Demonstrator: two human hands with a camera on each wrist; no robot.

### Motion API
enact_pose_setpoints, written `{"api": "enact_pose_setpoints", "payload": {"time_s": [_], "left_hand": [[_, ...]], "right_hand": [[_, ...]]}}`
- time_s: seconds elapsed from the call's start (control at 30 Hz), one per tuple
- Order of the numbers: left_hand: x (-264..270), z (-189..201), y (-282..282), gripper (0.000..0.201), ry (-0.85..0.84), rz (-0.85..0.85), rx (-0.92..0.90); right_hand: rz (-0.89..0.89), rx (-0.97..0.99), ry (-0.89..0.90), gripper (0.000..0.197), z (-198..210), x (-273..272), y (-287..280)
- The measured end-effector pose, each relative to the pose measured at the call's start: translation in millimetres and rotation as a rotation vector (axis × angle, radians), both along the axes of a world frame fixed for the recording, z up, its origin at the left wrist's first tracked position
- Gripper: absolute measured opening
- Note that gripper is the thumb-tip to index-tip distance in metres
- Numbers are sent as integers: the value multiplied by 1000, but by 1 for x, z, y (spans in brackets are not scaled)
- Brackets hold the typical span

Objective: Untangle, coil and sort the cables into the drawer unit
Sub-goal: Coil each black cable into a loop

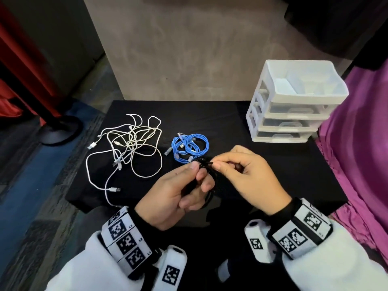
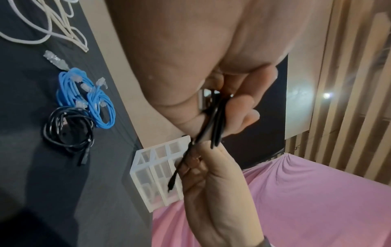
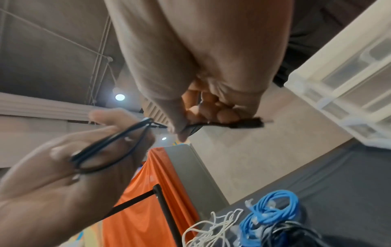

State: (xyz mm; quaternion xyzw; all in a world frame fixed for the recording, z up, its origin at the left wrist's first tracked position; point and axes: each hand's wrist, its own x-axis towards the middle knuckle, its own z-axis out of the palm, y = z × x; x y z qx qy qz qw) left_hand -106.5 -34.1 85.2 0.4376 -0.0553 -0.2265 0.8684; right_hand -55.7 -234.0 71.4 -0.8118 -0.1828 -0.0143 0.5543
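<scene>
Above the front of the black table (image 1: 241,131), my left hand (image 1: 196,171) holds a small coil of thin black cable (image 2: 213,120), its loops lying across the fingers (image 3: 110,150). My right hand (image 1: 218,164) pinches that cable's free end just right of the left thumb, and the black plug (image 3: 247,124) sticks out past its fingers. Behind the hands lie coiled blue cables (image 1: 190,145), with another black coil (image 2: 67,128) beside them. A tangle of white cables (image 1: 130,148) spreads over the table's left part. The white drawer unit (image 1: 294,106) stands at the back right, drawers pushed in.
A pink cloth (image 1: 357,143) hangs along the table's right side. To the left, off the table, are a red curtain and a black stand base (image 1: 60,131). A grey wall rises behind the table.
</scene>
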Motion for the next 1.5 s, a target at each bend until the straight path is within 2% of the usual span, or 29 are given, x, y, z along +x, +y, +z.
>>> {"api": "enact_pose_setpoints", "payload": {"time_s": [0.07,0.13,0.2,0.27,0.4,0.57,0.77,0.93,1.07,1.17,1.33,1.43,1.5], "left_hand": [[1,-3,0,29,42,3,-60],[3,-5,-2,30,78,26,-122],[5,-6,-4,31,79,83,-121],[8,-7,-7,31,77,161,-61],[12,-13,-11,28,79,239,47],[9,-17,-18,30,94,265,32],[12,-26,-32,34,119,473,203],[14,-28,-31,36,-40,549,404],[12,-20,-35,37,-100,546,409],[15,-18,-39,34,-135,536,400],[21,-34,-38,30,-299,550,575],[24,-38,-36,28,-454,612,760],[27,-40,-34,31,-498,638,867]], "right_hand": [[-30,12,11,11,-6,-7,10],[48,72,116,21,-10,-14,15],[131,236,291,33,-10,-19,18],[144,391,410,33,-9,-23,19],[31,391,420,29,-13,-22,19],[75,520,494,29,-6,-31,23],[-120,581,494,25,-15,-30,34],[1,799,659,33,-5,-32,30],[54,938,712,41,-3,-32,28],[111,1001,746,39,-1,-35,27],[98,1016,758,26,4,-35,22],[105,973,708,34,5,-36,21],[105,975,685,39,4,-36,21]]}}
